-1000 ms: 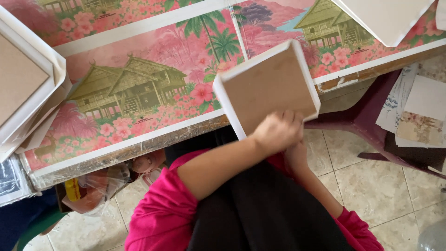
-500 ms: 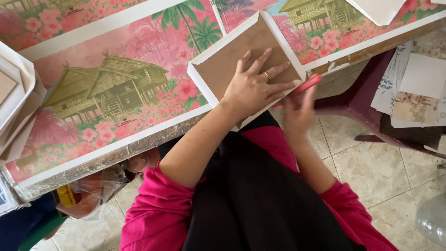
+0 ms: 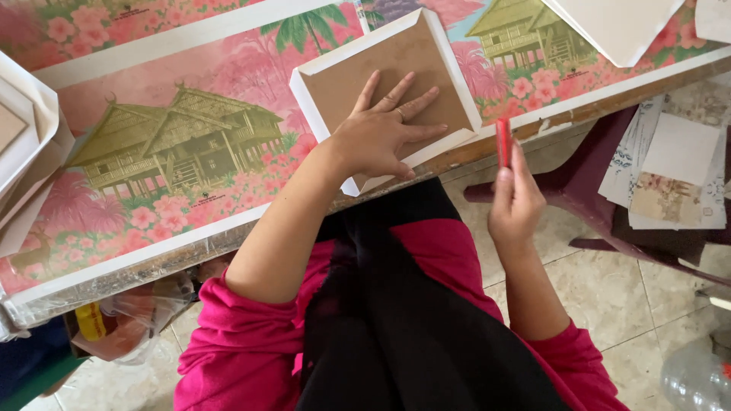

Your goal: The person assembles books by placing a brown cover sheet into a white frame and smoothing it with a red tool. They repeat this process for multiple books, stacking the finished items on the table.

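Note:
A square brown board with a white folded border [image 3: 384, 57] lies flat at the near edge of the table. My left hand [image 3: 381, 129] presses on it with the fingers spread. My right hand [image 3: 514, 202] hovers just off the table edge, to the right of the board, and grips a small red stick-shaped tool [image 3: 503, 141] that points up. The table is covered by a pink printed sheet [image 3: 175, 152] with green houses, palms and flowers.
White-bordered boards are stacked at the far left [image 3: 23, 137], and another white board [image 3: 617, 23] lies at the top right. A dark red plastic chair [image 3: 579, 183] on the right carries loose papers [image 3: 670, 167]. Tiled floor lies below.
The board went from being held up tilted to lying flat on the table under my left hand. My right hand came out from beneath with the red tool.

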